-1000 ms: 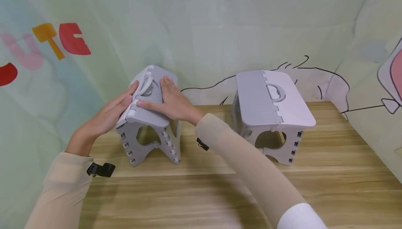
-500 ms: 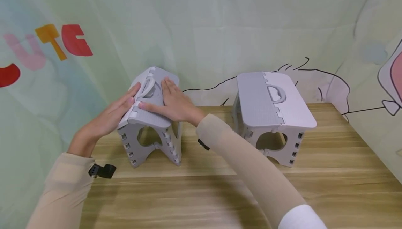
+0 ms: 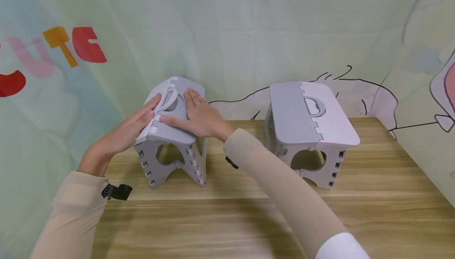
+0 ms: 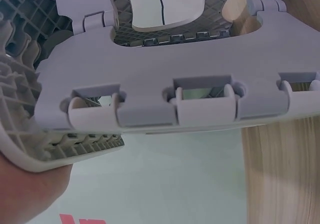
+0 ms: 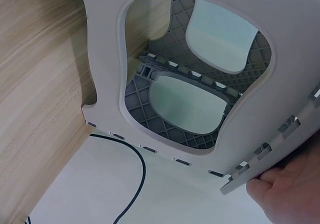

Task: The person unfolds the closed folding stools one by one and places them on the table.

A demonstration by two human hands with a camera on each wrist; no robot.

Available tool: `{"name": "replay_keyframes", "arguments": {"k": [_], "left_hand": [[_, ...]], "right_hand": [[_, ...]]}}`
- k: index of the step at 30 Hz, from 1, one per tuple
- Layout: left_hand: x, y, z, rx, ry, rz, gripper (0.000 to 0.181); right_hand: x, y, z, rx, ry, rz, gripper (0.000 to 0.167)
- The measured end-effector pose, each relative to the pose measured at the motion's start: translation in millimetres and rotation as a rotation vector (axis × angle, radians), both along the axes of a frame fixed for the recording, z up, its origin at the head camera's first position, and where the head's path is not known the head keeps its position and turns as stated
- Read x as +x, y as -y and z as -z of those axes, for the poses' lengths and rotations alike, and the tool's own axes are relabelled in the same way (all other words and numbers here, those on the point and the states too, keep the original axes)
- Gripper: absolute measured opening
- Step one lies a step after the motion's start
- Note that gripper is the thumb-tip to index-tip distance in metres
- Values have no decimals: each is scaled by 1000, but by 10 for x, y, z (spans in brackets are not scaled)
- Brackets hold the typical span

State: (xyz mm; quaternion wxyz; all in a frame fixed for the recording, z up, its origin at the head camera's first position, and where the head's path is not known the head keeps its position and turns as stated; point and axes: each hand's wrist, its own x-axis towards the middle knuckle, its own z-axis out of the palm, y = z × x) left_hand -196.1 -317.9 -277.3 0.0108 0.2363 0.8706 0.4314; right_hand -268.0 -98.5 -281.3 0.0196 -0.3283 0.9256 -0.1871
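Observation:
A grey-and-white folding step stool [image 3: 174,133] stands on the left of the wooden table, its two-part top raised into a ridge along the middle seam. On the white half lies my left hand [image 3: 122,130], fingers extended beside the loop handle [image 3: 172,99]. My right hand [image 3: 204,117] rests on the grey half with straight fingers, its thumb reaching toward the seam. The left wrist view shows the stool's hinged side panel [image 4: 145,64] close up and part of my left hand [image 4: 30,191]. In the right wrist view, my right hand [image 5: 292,189] touches the top's edge.
To the right stands a second folding stool [image 3: 295,113], unfolded with a flat top and a cut-out handle. Both stools are on the wooden table [image 3: 220,219]. A printed curtain [image 3: 231,53] hangs right behind and at the sides.
The view shifts very slightly. Both hands stay on the left stool, and its top remains peaked; no clear movement of the stool is visible.

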Motion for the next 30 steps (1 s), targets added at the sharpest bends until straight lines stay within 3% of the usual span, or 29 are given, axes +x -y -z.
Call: {"name": "replay_keyframes", "arguments": {"k": [30], "left_hand": [[-6,-24,-42,-178,-41,-57,56]], "right_hand": [[21,-45,-32,92,-64,-7,113]]}}
